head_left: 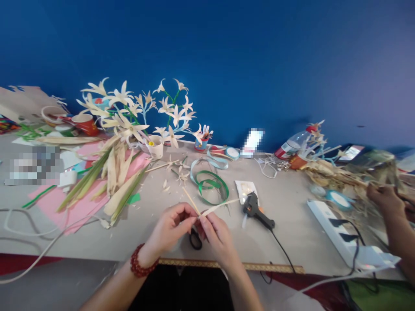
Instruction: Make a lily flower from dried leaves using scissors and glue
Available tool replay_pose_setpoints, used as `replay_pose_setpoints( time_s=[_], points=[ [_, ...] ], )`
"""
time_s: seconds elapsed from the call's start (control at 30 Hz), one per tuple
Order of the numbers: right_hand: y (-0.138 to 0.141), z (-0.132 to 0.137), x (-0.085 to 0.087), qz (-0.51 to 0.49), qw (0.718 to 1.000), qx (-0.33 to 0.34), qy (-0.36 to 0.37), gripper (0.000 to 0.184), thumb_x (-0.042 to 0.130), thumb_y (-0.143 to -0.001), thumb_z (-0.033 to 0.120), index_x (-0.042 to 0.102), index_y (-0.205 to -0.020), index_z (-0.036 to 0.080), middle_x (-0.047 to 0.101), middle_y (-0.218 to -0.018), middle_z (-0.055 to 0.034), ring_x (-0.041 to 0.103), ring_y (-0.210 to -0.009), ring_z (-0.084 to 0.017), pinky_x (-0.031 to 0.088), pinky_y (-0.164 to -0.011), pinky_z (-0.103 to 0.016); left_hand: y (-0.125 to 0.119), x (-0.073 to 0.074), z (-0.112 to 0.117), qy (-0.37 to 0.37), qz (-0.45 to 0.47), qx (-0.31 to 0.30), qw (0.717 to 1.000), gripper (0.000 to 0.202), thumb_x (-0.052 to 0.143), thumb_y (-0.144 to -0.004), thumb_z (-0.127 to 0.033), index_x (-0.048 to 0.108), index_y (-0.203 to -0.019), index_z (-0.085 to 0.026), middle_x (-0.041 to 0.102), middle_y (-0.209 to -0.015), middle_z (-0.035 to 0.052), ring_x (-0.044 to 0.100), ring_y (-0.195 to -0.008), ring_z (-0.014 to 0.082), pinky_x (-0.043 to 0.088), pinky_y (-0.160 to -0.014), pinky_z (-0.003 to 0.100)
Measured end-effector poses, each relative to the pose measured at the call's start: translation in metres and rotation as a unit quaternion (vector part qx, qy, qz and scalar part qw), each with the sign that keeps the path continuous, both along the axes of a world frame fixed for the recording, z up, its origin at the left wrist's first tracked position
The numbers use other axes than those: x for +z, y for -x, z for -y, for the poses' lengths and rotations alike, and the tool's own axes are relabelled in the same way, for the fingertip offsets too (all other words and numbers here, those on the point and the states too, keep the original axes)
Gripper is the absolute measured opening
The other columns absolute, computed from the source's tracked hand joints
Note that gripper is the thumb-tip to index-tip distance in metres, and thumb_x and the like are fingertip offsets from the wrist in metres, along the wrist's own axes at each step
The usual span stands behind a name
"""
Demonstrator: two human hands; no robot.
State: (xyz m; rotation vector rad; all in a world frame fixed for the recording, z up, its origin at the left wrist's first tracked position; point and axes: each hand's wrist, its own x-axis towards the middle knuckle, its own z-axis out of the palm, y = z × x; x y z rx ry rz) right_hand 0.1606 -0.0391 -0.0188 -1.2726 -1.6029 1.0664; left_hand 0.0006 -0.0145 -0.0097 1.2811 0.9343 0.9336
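Note:
My left hand [173, 226], with a red bead bracelet at its wrist, is closed in a pinch at the lower end of a thin pale stick [190, 200]. My right hand [218, 233] pinches a narrow strip of corn husk [222, 206] that reaches out to the right. Stick and strip meet between my fingertips; fingers partly hide the joint. Below my hands lies a black-handled pair of scissors [195, 239], mostly covered. A black glue gun [257, 210] lies to the right on a small white packet. Just beyond my fingers is a coil of green ribbon [212, 188].
Husk flowers [129, 121] stand in cups at the back left. Corn husks [119, 172] lie on pink paper [52, 207]. A power strip [337, 237] with cables sits at right, near another person's hand [384, 201]. A plastic bottle [293, 144] leans behind.

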Motion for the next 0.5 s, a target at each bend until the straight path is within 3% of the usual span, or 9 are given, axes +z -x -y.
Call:
replay_pose_setpoints(
  time_s=[0.5],
  points=[
    [0.0004, 0.0003, 0.003, -0.076, 0.996, 0.02, 0.037, 0.03, 0.042, -0.098, 0.038, 0.052, -0.078, 0.019, 0.043, -0.06, 0.004, 0.039, -0.055, -0.011, 0.031, -0.052, -0.022, 0.0023, 0.007, 0.0003, -0.115, -0.053, 0.009, 0.992, 0.01, 0.056, -0.088, -0.022, 0.061, -0.084, -0.016, 0.059, -0.078, 0.0012, 0.055, -0.068, 0.0118, 0.045, -0.065, 0.023]
  ],
)
